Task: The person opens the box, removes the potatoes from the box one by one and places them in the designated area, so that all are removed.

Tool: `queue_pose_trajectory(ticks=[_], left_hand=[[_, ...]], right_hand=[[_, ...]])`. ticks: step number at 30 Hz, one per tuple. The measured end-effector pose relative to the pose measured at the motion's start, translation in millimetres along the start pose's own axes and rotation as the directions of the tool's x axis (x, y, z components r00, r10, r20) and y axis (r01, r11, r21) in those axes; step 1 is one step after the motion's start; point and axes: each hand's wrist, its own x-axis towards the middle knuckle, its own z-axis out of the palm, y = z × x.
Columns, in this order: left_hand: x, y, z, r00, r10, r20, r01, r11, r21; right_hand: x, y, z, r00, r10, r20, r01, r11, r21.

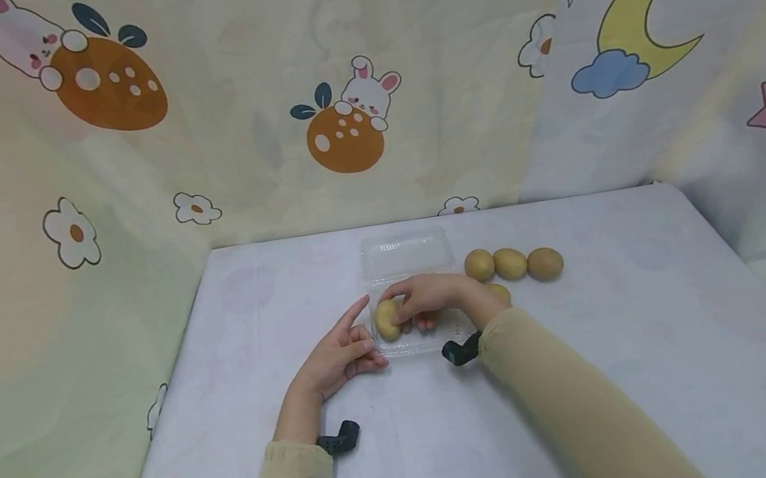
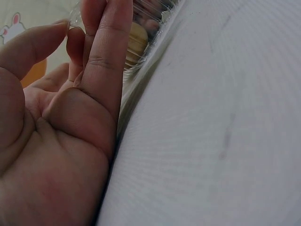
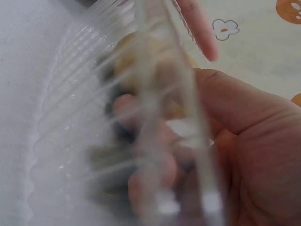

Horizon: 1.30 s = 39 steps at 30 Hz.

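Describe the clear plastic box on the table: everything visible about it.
The box is a thin, see-through plastic clamshell with ribbed walls, lying open at mid-table, its lid flat on the far side. The right hand reaches into the near tray, fingers curled round a yellow-brown kiwi there. The left hand rests at the tray's left edge, forefinger and thumb touching the rim. More kiwis lie to its right, apart from it.

Pale-clothed table [image 1: 640, 365] before cartoon rabbit, moon and star curtains [image 1: 346, 110].
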Motion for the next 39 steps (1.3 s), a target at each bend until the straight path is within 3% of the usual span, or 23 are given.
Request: queue_pose_trajectory(ticks=[11, 39], left_hand=[[1.1, -1.8, -1.2, 0.999, 0.018, 0.029, -0.018, 1.0, 0.001], [0.8, -1.3, -0.7, 1.0, 0.013, 0.022, -0.013, 1.0, 0.01]], right_hand=[[-0.8, 2.0, 2.2, 1.0, -0.006, 0.009, 0.006, 0.999, 0.037], [-1.7, 1.2, 3.8, 1.0, -0.014, 0.008, 0.014, 1.0, 0.019]])
